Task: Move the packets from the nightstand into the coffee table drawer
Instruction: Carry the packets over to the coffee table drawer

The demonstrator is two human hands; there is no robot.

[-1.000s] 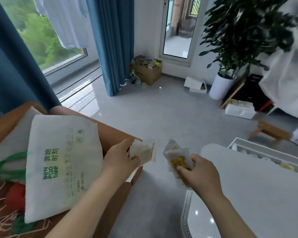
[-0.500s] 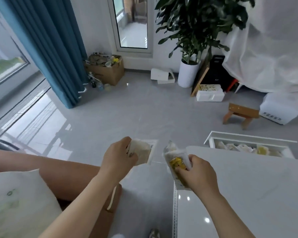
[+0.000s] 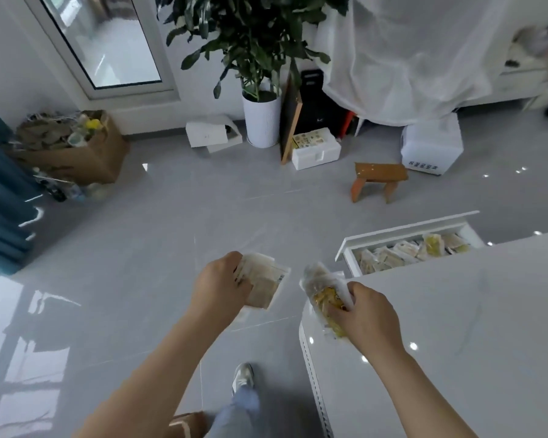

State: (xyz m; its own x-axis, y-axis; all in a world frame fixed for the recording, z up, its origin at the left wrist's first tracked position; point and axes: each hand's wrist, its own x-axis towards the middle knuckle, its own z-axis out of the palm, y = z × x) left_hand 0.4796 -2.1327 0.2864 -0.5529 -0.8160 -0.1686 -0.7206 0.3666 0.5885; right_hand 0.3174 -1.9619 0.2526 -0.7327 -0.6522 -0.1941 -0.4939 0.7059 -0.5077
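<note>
Plastic, clear and crinkly, wraps the pale flat packet [image 3: 264,284] gripped by the left hand [image 3: 222,286] and the yellow-filled packet [image 3: 325,295] clutched by the right hand [image 3: 364,314] above the glossy white coffee table's [image 3: 456,327] near-left corner. The open white drawer [image 3: 405,230] juts from the table's far edge, ahead and rightward, long axis crosswise; the right hand is nearer.

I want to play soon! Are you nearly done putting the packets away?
Partly. The open drawer already has a row of packets inside. The left hand holds a pale packet, the right hand a yellow packet, both short of the drawer. Those go in next. The nightstand is out of view, so more may wait.
</note>
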